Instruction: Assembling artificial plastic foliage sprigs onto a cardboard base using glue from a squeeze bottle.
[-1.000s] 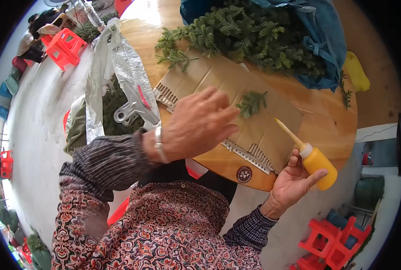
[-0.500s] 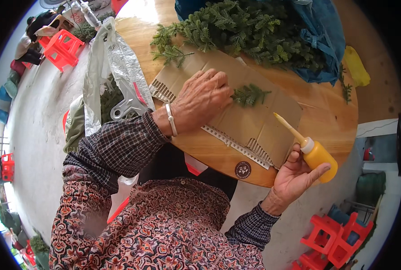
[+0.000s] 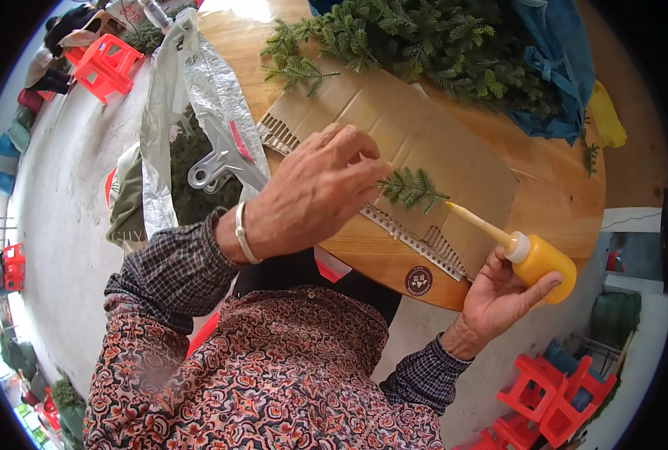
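Note:
My left hand point(image 3: 315, 191) pinches a small green artificial sprig point(image 3: 413, 187) by its stem, holding it over a brown cardboard sheet point(image 3: 416, 131). My right hand point(image 3: 499, 296) grips a yellow squeeze bottle point(image 3: 540, 259) at the table's near edge. The bottle's long thin nozzle point(image 3: 478, 223) points up-left toward the sprig, its tip just below it. A metal comb-like strip point(image 3: 413, 244) lies along the cardboard's near edge.
A round wooden table point(image 3: 567, 195) bears a big pile of green sprigs point(image 3: 424, 37) on blue cloth point(image 3: 559, 67). A clear plastic bag point(image 3: 191, 97) with a grey clip point(image 3: 218, 161) hangs at left. Red plastic stools point(image 3: 105, 64) stand on the floor, several more at lower right point(image 3: 552, 405).
My left hand has drawn the sprig toward me and lifted it off the cardboard. The bottle has come slightly closer, its nozzle tip now near the sprig.

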A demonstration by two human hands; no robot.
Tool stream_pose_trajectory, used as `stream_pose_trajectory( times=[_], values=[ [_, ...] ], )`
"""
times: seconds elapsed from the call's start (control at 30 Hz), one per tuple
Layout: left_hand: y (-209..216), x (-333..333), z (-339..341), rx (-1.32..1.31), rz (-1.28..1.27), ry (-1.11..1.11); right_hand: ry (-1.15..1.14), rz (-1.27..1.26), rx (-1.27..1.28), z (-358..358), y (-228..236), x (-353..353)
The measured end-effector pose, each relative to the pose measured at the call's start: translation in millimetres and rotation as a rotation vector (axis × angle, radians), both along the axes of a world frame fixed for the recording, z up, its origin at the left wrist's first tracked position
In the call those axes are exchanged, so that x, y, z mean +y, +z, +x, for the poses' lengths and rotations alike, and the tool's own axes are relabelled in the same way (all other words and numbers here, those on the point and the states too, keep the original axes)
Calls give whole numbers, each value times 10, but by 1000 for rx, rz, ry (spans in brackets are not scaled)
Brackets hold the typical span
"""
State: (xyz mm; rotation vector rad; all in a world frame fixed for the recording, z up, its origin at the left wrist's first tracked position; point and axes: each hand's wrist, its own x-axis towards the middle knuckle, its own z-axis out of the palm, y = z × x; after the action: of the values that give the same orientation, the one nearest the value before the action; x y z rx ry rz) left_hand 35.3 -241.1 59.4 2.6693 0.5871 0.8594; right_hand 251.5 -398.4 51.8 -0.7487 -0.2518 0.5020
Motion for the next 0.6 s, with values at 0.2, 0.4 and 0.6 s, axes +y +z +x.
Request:
stream_pose_trajectory(
  times=[0.2,0.4,0.6],
  values=[
    [-180,-61,-12,-147,21,-49,-63,-63,-120,-173,66,140],
    [-234,-23,-44,-172,44,-48,-22,-34,-87,-125,20,179],
    [-255,-145,68,-237,80,10,-50,-3,-30,-151,18,217]
  ],
)
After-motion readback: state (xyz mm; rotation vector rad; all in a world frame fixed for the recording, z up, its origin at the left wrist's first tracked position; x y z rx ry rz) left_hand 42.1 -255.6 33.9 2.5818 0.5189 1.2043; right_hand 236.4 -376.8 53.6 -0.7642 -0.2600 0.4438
